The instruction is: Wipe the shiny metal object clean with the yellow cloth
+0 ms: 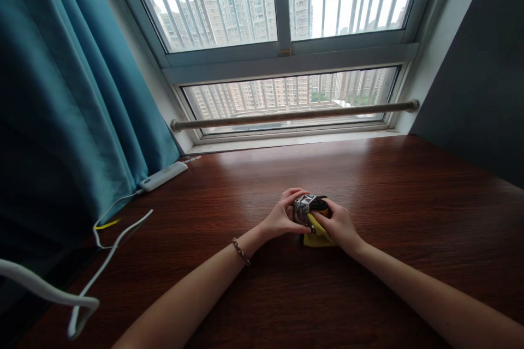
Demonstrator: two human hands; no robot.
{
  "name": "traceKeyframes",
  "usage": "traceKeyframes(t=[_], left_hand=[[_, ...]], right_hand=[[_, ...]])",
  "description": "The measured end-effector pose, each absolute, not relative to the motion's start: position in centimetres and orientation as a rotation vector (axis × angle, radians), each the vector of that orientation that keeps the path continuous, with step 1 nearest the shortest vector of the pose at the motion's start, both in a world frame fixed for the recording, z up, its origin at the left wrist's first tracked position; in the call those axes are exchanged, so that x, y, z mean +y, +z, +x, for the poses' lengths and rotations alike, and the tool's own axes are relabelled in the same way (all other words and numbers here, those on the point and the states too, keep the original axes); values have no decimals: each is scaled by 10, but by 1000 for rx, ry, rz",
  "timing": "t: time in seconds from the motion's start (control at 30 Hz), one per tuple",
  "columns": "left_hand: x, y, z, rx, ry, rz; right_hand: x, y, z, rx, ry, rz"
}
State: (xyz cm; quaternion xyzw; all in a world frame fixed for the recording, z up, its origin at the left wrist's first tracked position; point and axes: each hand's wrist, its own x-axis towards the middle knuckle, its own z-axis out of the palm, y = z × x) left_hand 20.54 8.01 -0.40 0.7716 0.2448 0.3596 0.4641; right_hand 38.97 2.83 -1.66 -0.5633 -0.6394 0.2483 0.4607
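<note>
Over the middle of the table, my left hand [282, 215], a beaded bracelet on its wrist, curls its thumb and fingers around a small rounded object [302, 206] with a black and silvery, glossy pattern. From the other side, my right hand [339, 224] presses its thumb and fingers onto a yellow cloth-like piece [319, 235] and the black part beside it. The yellow piece hangs down to the tabletop below the object. My fingers cover much of both, so the object's kind cannot be made out.
A brown wood-grain table [229, 289] fills the lower view. At the left lie a white power strip [164, 175], white cables [110, 256] and a yellow strip [107, 224]. A blue curtain [82, 82] hangs there. Behind the table, a metal rail [295, 116] crosses the window.
</note>
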Motion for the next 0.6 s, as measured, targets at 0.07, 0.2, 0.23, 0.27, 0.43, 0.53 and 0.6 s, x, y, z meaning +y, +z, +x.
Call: traceKeyframes(t=[0.07,0.2,0.23,0.27,0.43,0.53,0.6], left_hand=[[83,-5,204,611,880,1918],[82,-5,204,614,871,1931],[81,-5,204,618,875,1923],[79,-5,203,626,880,1913],[71,-7,205,671,906,1905],[69,-10,208,681,922,1938],[69,-12,210,693,940,1960]], right_hand=[[27,-17,389,-1571,600,-1390],[24,-15,388,-1575,579,-1390],[24,-14,388,-1575,575,-1390],[24,-14,388,-1574,572,-1389],[29,-15,390,-1545,562,-1421],[32,-15,391,-1515,549,-1452],[33,-14,391,-1510,549,-1460]])
